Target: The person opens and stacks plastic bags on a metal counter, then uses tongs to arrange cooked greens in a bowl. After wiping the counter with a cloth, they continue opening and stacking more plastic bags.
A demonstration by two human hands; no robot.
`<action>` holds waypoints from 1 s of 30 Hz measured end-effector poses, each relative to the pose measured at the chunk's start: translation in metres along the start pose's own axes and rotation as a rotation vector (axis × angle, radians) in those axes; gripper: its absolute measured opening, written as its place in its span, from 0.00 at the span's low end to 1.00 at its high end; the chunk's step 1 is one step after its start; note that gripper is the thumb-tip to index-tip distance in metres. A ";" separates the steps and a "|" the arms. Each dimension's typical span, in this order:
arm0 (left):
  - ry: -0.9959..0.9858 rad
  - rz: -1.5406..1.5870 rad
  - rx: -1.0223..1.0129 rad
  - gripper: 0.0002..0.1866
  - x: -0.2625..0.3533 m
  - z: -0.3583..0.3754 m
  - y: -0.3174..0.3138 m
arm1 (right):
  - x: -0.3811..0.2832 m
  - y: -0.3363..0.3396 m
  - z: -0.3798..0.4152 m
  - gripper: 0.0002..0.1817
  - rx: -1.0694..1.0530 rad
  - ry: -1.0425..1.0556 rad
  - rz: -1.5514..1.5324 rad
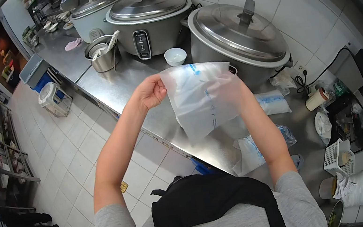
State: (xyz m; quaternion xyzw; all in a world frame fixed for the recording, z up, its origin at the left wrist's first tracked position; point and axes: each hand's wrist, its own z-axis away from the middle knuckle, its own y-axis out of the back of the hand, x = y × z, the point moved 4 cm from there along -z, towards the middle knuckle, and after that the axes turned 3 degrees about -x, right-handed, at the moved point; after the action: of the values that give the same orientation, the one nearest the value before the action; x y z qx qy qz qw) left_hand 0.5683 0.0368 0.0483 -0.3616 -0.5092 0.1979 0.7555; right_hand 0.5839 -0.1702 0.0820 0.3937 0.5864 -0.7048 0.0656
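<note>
A translucent plastic bag [200, 98] with blue print hangs spread out in front of me, above the steel counter. My left hand [154, 91] pinches the bag's left upper edge, its fingers curled. My right hand [231, 93] is on the right side, veiled by the cloudy plastic; whether it is inside the bag or behind it, and how its fingers sit, I cannot make out. Beyond the bag stand a small white bowl [175, 56] and a large rice cooker [239, 40] with a metal lid. A plastic packet with blue print [273, 103] lies beside my right forearm.
Two more cookers, one grey [150, 33] and one pale [91, 23], line the wall. A steel pot [104, 59] holds utensils. Another plastic packet [250, 155] lies under my right arm. A white basket [338, 157] sits at right; a stool [53, 98] stands on the floor at left.
</note>
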 end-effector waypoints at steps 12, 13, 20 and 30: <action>0.000 -0.306 0.321 0.05 -0.104 -0.002 0.069 | 0.077 0.120 -0.002 0.06 0.587 -0.109 0.290; 0.007 -0.318 0.316 0.05 -0.100 -0.004 0.069 | 0.075 0.122 -0.002 0.06 0.590 -0.097 0.281; -0.045 -0.840 0.348 0.10 -0.075 -0.037 0.066 | 0.057 0.119 -0.028 0.09 0.637 -0.140 0.646; 0.071 0.415 0.104 0.02 -0.128 0.008 0.088 | 0.099 0.131 0.015 0.04 0.497 0.092 -0.194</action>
State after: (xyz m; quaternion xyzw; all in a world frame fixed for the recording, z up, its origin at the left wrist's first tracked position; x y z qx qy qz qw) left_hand 0.5155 0.0126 -0.0956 -0.4262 -0.3858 0.3621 0.7337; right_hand 0.5815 -0.1864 -0.0818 0.3712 0.4329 -0.8115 -0.1277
